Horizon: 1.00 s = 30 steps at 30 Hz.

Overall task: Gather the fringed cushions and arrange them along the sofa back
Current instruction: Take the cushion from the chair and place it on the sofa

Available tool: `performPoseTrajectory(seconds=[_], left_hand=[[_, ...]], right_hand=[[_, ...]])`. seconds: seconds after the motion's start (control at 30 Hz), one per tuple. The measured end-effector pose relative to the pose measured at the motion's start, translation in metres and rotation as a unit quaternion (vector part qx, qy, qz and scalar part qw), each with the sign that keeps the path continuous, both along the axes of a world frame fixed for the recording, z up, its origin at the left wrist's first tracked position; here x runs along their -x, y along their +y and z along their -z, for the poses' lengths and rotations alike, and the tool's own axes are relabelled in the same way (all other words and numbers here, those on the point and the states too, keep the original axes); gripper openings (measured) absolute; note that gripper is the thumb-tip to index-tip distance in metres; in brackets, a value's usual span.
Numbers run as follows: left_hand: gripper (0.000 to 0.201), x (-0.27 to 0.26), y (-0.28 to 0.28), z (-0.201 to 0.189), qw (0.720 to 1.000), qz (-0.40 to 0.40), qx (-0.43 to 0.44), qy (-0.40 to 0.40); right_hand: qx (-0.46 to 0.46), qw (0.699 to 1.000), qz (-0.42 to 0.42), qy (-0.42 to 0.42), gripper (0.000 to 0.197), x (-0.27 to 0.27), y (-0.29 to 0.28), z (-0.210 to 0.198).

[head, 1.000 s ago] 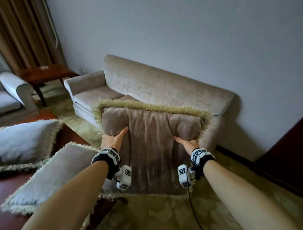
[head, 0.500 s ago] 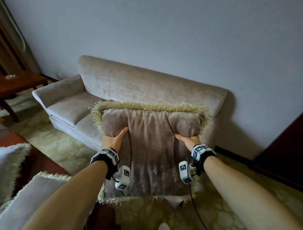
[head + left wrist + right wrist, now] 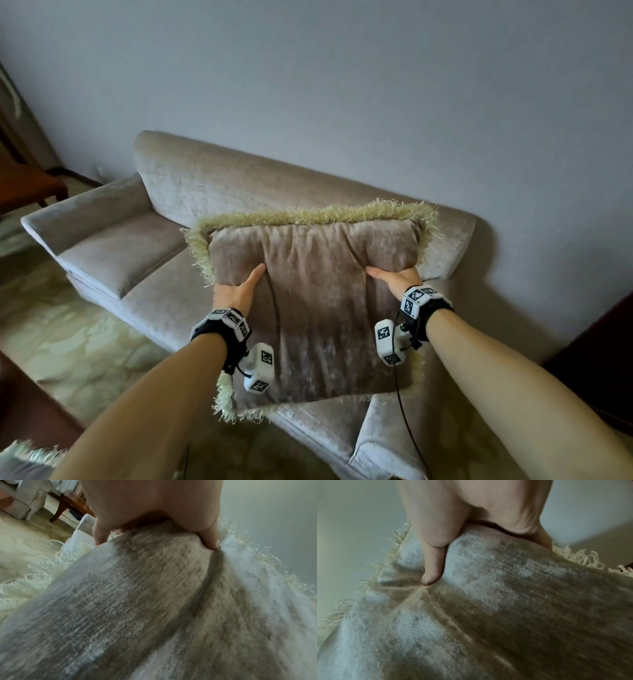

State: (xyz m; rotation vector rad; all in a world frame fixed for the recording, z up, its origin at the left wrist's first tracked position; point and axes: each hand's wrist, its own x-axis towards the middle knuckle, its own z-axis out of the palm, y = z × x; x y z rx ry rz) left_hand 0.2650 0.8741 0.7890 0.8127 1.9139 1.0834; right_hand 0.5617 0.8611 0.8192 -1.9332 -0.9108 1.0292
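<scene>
Now, from the left of the frame: the sofa [image 3: 144, 260] runs across the middle, its seat bare. Centre frame, the cushion [image 3: 315, 301] is held up in the air in front of the sofa back. The left hand [image 3: 236, 291] grips its left side, thumb dug into the face, fingers [image 3: 99, 536] wrapped behind. The right hand [image 3: 397, 279] clamps the right side likewise, thumb sunk deep. It looks soft, light and floppy, creasing under both thumbs, so the sides are the place to hold, not the loose fringe [image 3: 308, 216].
</scene>
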Motion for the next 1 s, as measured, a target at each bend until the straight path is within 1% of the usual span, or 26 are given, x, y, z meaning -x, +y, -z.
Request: performPoseTrajectory(seconds=[0.13, 0.27, 0.4, 0.47, 0.53, 0.67, 0.7, 0.87, 1.0], left_hand=[[0.114, 0.009, 0.056, 0.018, 1.0, -0.002, 0.018, -0.006], [0.113, 0.021, 0.125, 0.041, 0.999, 0.004, 0.037, -0.023], [0.116, 0.031, 0.199, 0.059, 0.996, 0.017, 0.064, -0.051], [0.118, 0.034, 0.224, 0.065, 0.995, 0.02, 0.078, -0.052], [0.115, 0.034, 0.252, 0.074, 0.995, 0.024, 0.08, -0.045], [0.101, 0.02, 0.295, 0.087, 0.992, 0.063, 0.104, -0.036], [0.101, 0.015, 0.303, 0.089, 0.991, 0.066, 0.114, -0.04], [0.117, -0.023, 0.337, 0.116, 0.985, 0.042, 0.159, -0.056], [0.122, -0.047, 0.36, 0.141, 0.977, 0.023, 0.202, -0.07]], right_hand=[[0.005, 1.0, 0.004, -0.011, 0.092, 0.008, 0.051, 0.008], [0.025, 0.999, 0.013, -0.035, 0.083, 0.023, 0.115, 0.02], [0.058, 0.996, 0.036, -0.05, 0.082, 0.041, 0.186, 0.03], [0.064, 0.996, 0.043, -0.051, 0.085, 0.046, 0.212, 0.035], [0.068, 0.995, 0.057, -0.044, 0.087, 0.047, 0.238, 0.043], [0.08, 0.993, 0.085, -0.033, 0.087, 0.034, 0.277, 0.057], [0.085, 0.992, 0.087, -0.04, 0.088, 0.028, 0.285, 0.059], [0.106, 0.988, 0.084, -0.081, 0.085, -0.01, 0.331, 0.079], [0.125, 0.985, 0.073, -0.097, 0.092, -0.033, 0.367, 0.1]])
